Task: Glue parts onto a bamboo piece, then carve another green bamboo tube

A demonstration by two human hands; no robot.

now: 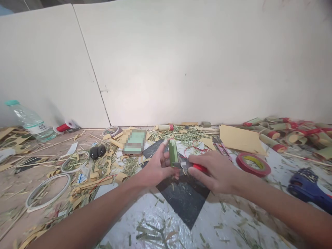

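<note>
L hand (156, 167) w/ green bamboo pc (173, 153), R hand (219, 171) w/ red-handled knife (199, 168) against it

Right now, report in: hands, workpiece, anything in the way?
Left hand grips green piece. Right hand grips red-handled cutter, blade at green piece's near end. Loose shavings around black mat.

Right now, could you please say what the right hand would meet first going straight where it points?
The right hand, its knife leading, would likely meet the green piece in the left hand; depth is unclear.
</note>
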